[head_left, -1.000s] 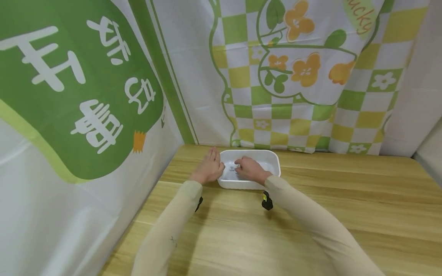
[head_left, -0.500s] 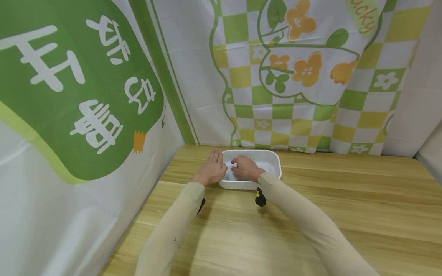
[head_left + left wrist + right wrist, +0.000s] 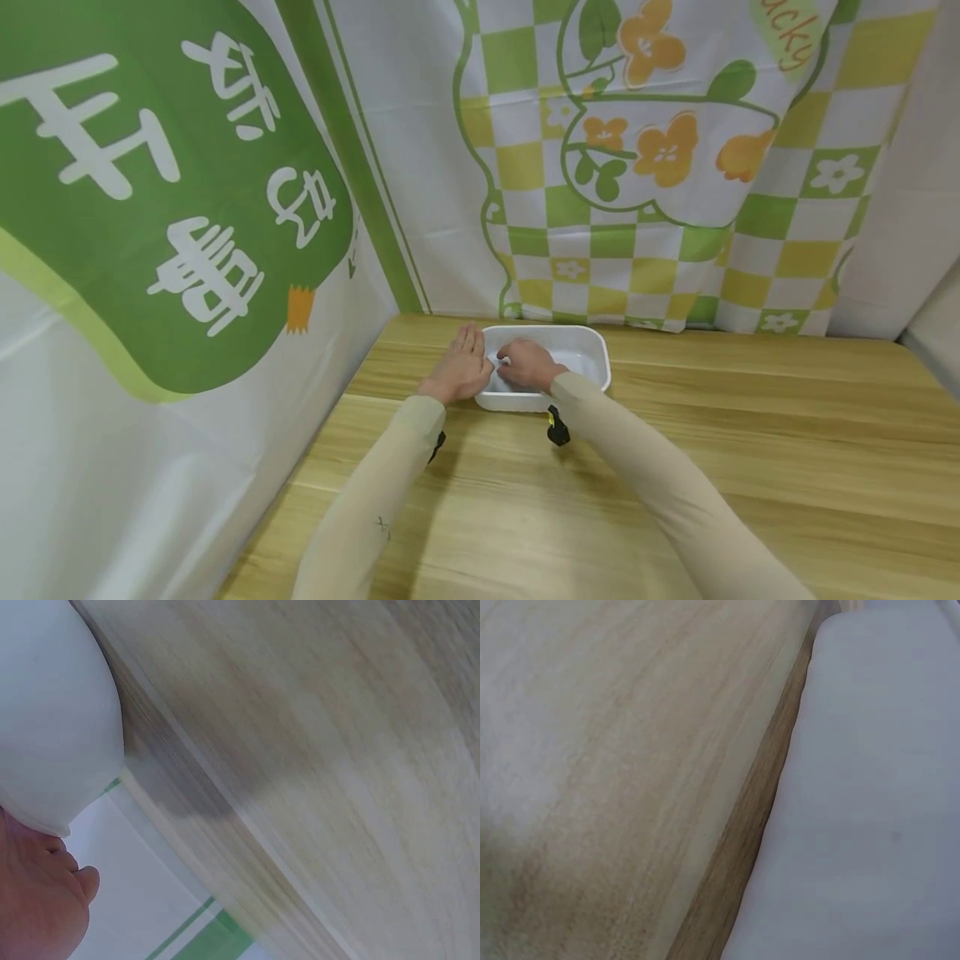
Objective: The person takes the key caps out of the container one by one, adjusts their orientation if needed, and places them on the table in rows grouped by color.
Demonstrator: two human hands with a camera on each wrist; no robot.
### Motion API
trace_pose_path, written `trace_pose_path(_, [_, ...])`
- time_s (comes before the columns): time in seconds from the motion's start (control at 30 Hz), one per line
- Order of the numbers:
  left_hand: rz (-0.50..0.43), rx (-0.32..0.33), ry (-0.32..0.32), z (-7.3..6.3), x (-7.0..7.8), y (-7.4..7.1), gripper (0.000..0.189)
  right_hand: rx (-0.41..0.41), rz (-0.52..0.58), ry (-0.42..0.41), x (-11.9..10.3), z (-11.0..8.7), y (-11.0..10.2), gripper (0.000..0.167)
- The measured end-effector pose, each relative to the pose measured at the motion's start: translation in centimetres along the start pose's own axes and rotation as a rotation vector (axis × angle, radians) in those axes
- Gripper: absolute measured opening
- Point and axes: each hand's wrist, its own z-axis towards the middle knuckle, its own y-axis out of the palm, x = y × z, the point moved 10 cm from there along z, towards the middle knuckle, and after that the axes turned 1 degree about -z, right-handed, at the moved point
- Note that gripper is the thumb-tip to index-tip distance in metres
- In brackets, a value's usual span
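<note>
A white rectangular plastic tub stands near the back of the table. My left hand is at its left end, holding the rim, with the thumb over the edge and the other fingers stretched along the outside. In the left wrist view, part of the left hand lies against the tub just under the rim. My right hand reaches down into the left half of the tub with bent fingers. What its fingertips touch is hidden. Only the tub's outer wall and the tabletop show in the right wrist view.
The wooden table spreads in front and to the right. A printed cloth with green and yellow checks hangs behind the tub. Another green and white cloth hangs along the left side.
My right hand has shifted left inside the tub, toward my left hand. The small clear or grey pieces seen near its fingertips a second ago are now hidden. My left hand has barely moved.
</note>
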Motion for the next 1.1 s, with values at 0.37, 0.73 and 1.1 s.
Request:
trace_pose_path(0.37, [0.023, -0.008, 0.009, 0.2, 0.3, 0.1, 0.064, -0.010, -0.028, 0.026, 0.5, -0.1, 0.0, 0.020])
trace_pose_path(0.73, [0.038, -0.032, 0.013, 0.4, 0.3, 0.1, 0.067, -0.017, 0.020, 0.118, 2.2, -1.0, -1.8, 0.016])
trace_pose_path(1.1, [-0.025, -0.041, -0.027, 0.5, 0.1, 0.1, 0.069, 0.119, 0.170, 0.098, 2.7, -3.4, -5.1, 0.018])
